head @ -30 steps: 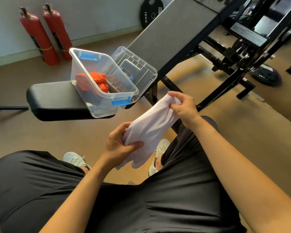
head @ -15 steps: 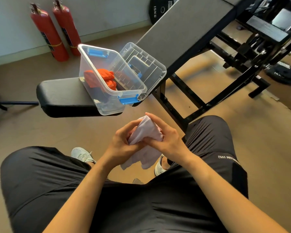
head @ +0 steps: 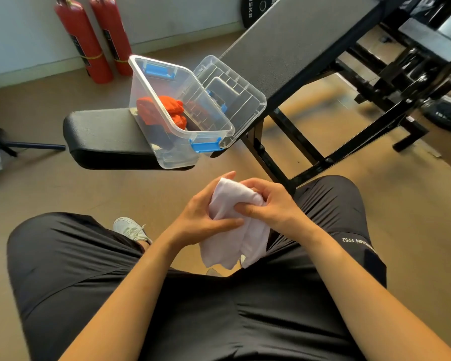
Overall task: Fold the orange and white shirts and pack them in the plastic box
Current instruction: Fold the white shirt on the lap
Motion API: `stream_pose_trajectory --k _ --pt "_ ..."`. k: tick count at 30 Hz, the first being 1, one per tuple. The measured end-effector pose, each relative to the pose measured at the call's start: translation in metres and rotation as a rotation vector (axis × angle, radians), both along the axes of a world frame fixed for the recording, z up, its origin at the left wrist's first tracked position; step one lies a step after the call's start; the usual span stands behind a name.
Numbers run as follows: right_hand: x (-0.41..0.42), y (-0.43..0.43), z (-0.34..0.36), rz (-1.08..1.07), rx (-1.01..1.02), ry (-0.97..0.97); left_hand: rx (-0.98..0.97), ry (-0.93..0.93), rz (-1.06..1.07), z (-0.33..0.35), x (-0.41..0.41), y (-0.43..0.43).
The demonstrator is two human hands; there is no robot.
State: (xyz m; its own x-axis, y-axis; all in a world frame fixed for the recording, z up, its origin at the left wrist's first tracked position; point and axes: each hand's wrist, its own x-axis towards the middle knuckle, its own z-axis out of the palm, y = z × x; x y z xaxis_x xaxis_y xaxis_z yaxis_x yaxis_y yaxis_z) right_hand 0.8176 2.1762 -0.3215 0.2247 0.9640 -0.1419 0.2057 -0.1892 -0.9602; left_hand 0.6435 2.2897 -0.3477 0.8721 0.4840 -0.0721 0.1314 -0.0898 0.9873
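I hold the white shirt [head: 235,230] bunched between both hands above my lap; its loose end hangs down between my knees. My left hand [head: 203,217] grips it from the left, and my right hand [head: 268,204] closes on it from the right. The clear plastic box [head: 172,155] with blue latches stands open on the black bench seat [head: 102,134] in front of me. The orange shirt [head: 167,110] lies inside the box. The box's clear lid [head: 235,92] leans behind it against the bench's inclined backrest.
Two red fire extinguishers [head: 89,40] stand against the far wall at the left. The inclined grey backrest [head: 292,40] and black frame of gym equipment [head: 401,82] fill the right side. A weight plate [head: 445,113] lies on the floor at the right.
The white shirt was stretched out between my hands; my right hand has come down to my left, doubling the shirt into a smaller bundle.
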Motion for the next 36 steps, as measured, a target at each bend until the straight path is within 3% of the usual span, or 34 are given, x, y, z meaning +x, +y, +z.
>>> stream_pose_trajectory --k 4,12,18,23,26,32,36 --pt "0.006 -0.001 -0.001 -0.149 0.05 0.118 0.036 -0.013 0.035 -0.001 -0.001 0.002" --pt "0.009 0.0 -0.014 -0.38 0.041 0.167 0.229 0.043 -0.023 -0.001 -0.009 -0.002" --pt "0.018 0.0 -0.021 -0.363 -0.025 0.224 0.298 0.046 -0.164 -0.002 -0.015 -0.005" --pt "0.022 -0.001 -0.018 -0.267 0.003 0.226 0.206 0.046 -0.135 -0.01 -0.016 0.001" --pt "0.02 -0.002 -0.014 -0.181 0.053 0.103 0.162 0.099 -0.048 -0.015 -0.016 0.006" --pt "-0.004 -0.006 -0.02 -0.066 0.15 -0.377 0.083 0.11 0.114 -0.019 -0.015 0.009" --pt "-0.028 -0.008 -0.033 -0.038 0.186 -0.528 -0.025 0.073 0.153 -0.016 -0.018 0.011"
